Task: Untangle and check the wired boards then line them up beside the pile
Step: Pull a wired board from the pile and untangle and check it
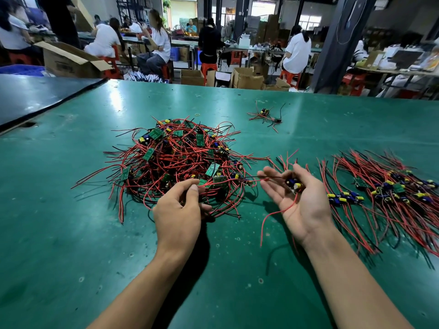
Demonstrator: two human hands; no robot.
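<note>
While the right hand point(298, 200) lies palm-up, loosely cupping one wired board point(294, 184), the left hand point(180, 207) pinches red wires at the tangled pile point(180, 160) on the desk point(59, 210); lined-up boards point(389, 188) lie right.

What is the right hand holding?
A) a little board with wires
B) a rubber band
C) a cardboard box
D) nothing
A: the right hand lies palm up with a small wired board cradled in its fingers, a red wire trailing down from it.
</note>
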